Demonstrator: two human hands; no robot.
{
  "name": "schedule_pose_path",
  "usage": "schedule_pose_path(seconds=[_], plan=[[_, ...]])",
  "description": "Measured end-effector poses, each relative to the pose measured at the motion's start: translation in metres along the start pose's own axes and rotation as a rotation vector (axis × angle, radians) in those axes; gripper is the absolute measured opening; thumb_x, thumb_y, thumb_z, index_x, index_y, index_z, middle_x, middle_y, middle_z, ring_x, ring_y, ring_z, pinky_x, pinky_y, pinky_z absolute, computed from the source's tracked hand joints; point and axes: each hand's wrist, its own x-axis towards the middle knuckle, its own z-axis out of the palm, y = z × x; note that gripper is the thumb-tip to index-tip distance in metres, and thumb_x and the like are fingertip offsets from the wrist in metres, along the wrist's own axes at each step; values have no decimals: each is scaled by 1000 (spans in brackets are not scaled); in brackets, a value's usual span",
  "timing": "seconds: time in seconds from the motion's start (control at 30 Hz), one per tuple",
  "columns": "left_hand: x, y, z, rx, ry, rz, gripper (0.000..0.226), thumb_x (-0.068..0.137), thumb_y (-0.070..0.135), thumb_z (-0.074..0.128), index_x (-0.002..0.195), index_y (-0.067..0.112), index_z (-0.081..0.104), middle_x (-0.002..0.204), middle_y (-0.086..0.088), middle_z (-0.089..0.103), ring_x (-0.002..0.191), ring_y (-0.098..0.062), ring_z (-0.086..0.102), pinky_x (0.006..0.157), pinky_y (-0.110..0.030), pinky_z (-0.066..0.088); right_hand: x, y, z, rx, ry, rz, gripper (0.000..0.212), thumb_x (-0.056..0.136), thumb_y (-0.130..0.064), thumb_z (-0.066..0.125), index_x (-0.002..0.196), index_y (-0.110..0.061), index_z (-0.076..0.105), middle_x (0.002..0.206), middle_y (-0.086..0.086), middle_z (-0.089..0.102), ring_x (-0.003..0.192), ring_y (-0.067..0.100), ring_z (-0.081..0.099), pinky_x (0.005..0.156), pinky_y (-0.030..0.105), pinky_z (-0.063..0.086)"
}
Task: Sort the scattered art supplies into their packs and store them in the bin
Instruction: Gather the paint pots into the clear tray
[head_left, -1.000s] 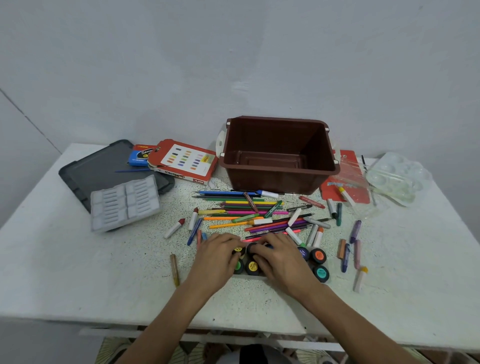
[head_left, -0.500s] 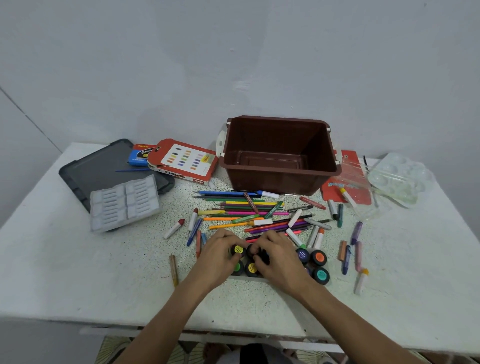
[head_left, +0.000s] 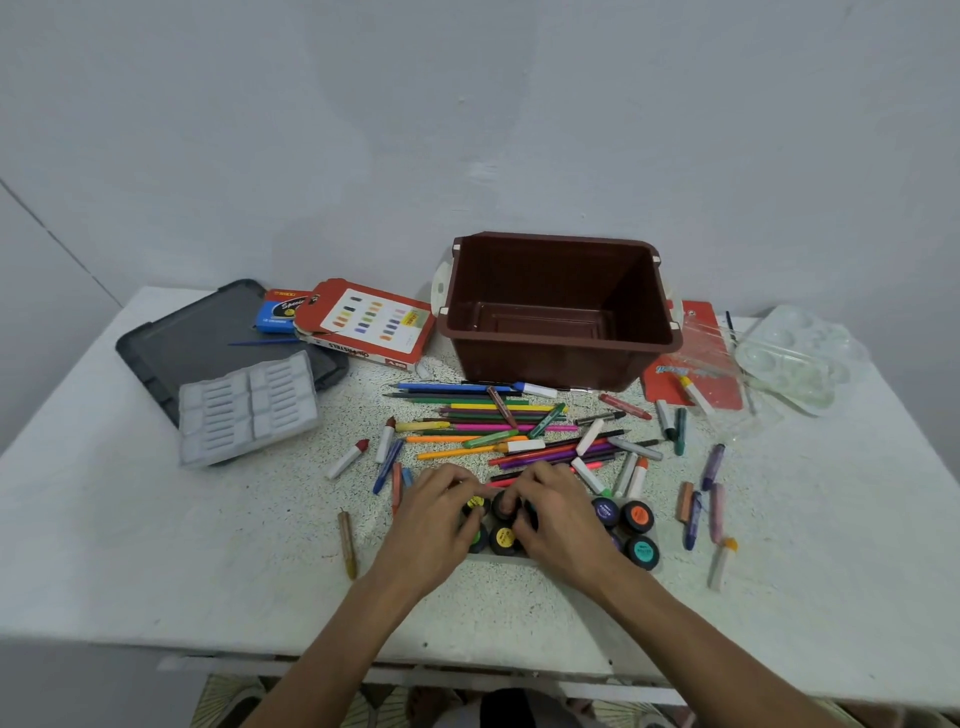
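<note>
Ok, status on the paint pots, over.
Both hands busy: left hand and right hand grip pots. Empty bin behind. Loose pencils and crayons between, not blocking.

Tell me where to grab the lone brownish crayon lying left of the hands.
Pinch the brownish crayon at mid-length, coming from above and closing across its width from left and right. It lies flat, pointing roughly toward and away from the person, with bare table around it, so both long sides are free. The left hand is nearest.

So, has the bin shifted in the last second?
No. The brown bin still sits just right of the oil pastel box, at the back of the table.
</note>
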Motion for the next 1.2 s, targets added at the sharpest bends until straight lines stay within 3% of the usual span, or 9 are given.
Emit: schedule_pose_path(seconds=[0.13, 0.23, 0.4, 0.53, 0.73, 0.93, 1.03, 1.1, 1.2], plan=[[-2, -2, 3, 69, 36, 43, 25, 90, 23, 66, 114, 27, 67, 109, 10, 55, 102, -7, 47, 87, -27, 42, -1, 4, 0, -83, 17, -51, 11, 88, -13, 60, 95, -17, 67, 95, -3, 54, 88, 16, 41, 76, 31, 37], [-6, 1, 6, 90, 20, 33, 34, 98, 40, 44, 127, 28, 58, 128, 8, 51, 118, -10, 44, 98, -32, 42, -12, 4, 0, -126, 27, -121, 19, 94, -20, 52, 109, -16, 65, 109, 0, 55, 97, 18, 47, 80, 31, 42], [-22, 10, 22, 329, -48, 142, 57, 106, 47, 26, 152, 14, 32, 161, -4, 23, 149, -19, 15, 120, -36, 6, -37, 11, 8, -344, 28, -134, 47, 103, -35, 35, 139, -9, 52, 144, 10, 50, 131, 27, 47, 107, 45, 40], [-30, 8, 33, 420, -104, 179, 68, 105, 51, 26, 155, 5, 19, 164, -11, 12, 152, -25, 7, 119, -41, 11, -50, 17, 10, -457, -7, -132, 55, 106, -38, 22, 147, -6, 40, 155, 11, 37, 145, 27, 30, 114, 45, 22], [-29, 8, 32, 431, -112, 199, 68, 105, 51, 28, 154, 4, 21, 163, -12, 14, 151, -26, 9, 118, -43, 15, -55, 19, 12, -518, -28, -141, 61, 106, -45, 24, 152, -6, 30, 160, 11, 24, 149, 29, 18, 115, 47, 18], [-28, 9, 30, 424, -142, 173, 67, 106, 51, 22, 155, 5, 18, 164, -10, 12, 152, -24, 5, 118, -43, 12, -54, 19, 8, -403, 19, -122, 53, 106, -41, 25, 148, -12, 40, 155, 11, 37, 144, 31, 32, 113, 46, 24], [-27, 11, 28, 395, -147, 158, 66, 106, 51, 21, 155, 7, 20, 163, -7, 15, 152, -22, 5, 119, -44, 10, -41, 20, 0, -274, 107, -81, 41, 100, -32, 38, 132, -17, 57, 125, 7, 56, 113, 27, 51, 95, 43, 45], [-26, 11, 29, 387, -144, 173, 63, 106, 50, 23, 154, 9, 23, 162, -6, 19, 152, -20, 7, 119, -43, 8, -31, 21, -5, -244, 157, -65, 33, 94, -29, 45, 117, -18, 66, 106, 3, 59, 96, 22, 50, 84, 39, 46], [-26, 9, 30, 384, -149, 199, 61, 106, 49, 25, 154, 12, 23, 161, -4, 22, 151, -19, 9, 121, -41, 5, -22, 23, -7, -233, 147, -73, 20, 89, -27, 55, 99, -19, 70, 96, -2, 62, 89, 20, 50, 82, 38, 45]])
